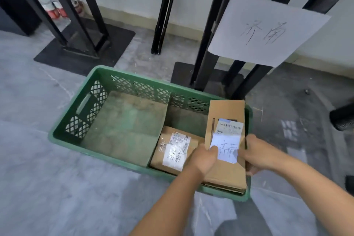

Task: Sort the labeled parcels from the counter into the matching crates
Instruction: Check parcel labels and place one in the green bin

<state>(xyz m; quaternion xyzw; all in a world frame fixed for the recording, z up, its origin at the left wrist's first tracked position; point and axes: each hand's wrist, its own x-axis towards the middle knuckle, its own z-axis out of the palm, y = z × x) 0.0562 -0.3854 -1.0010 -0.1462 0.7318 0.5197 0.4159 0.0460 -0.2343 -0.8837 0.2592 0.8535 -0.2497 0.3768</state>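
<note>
A green plastic crate (pixel 107 82) stands on the floor under a white paper sign (pixel 268 30) with handwritten characters. A long cardboard parcel (pixel 226 113) with a white handwritten label lies over the crate's right end, held from both sides. My left hand (pixel 203 157) grips its left edge, thumb on the label. My right hand (pixel 258 151) grips its right edge. A second cardboard parcel (pixel 172 151) with a similar label lies flat in the crate, left of the held one.
A loose cardboard sheet (pixel 126 120) lines the crate's left part. Black metal stand legs (pixel 206 48) and base plates (pixel 84 48) rise behind the crate. A folded black tripod (pixel 164 15) leans at the wall. Grey floor surrounds the crate.
</note>
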